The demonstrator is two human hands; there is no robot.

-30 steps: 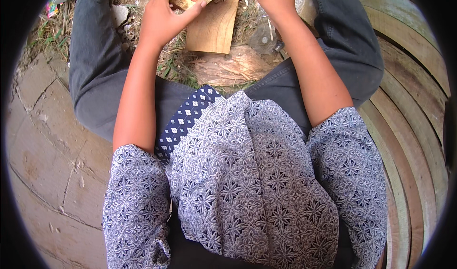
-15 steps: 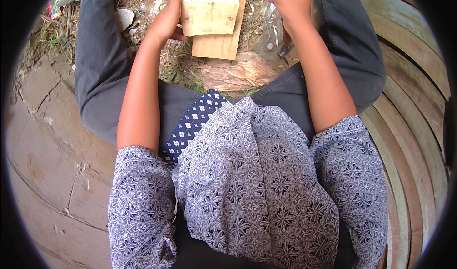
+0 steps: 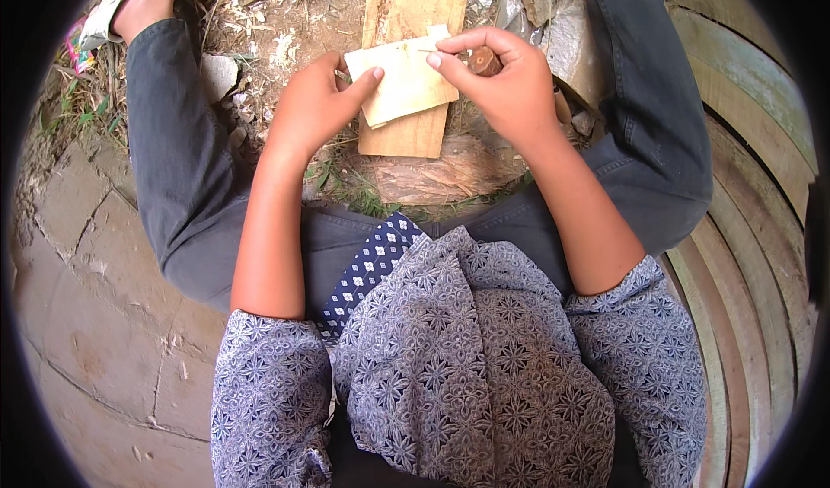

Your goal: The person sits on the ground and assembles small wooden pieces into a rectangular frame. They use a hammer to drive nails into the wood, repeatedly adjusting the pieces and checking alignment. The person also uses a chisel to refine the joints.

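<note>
A pale, flat piece of wood [image 3: 406,82] is tilted over a longer wooden board [image 3: 406,138]. My left hand [image 3: 316,103] grips its left edge, thumb on top and fingers curled beneath. At its upper right corner, my right hand [image 3: 510,82] pinches what looks like a thin sliver between thumb and forefinger. A brown wooden handle [image 3: 484,61] shows its round end inside the curl of the right hand; the rest of that tool is mostly covered. A small tab of wood stands up at the piece's far edge.
Under the board's near end lies a rough split log [image 3: 441,172]. Wood chips and stones [image 3: 218,77] litter the dirt between my spread legs. Curved wooden slats [image 3: 752,185] run along the right, and cracked paving [image 3: 104,298] spreads on the left.
My right hand has come in from the upper right to the wood's corner. The piece has turned and tilted in my left hand, whose thumb now lies on its face. The view has shifted slightly.
</note>
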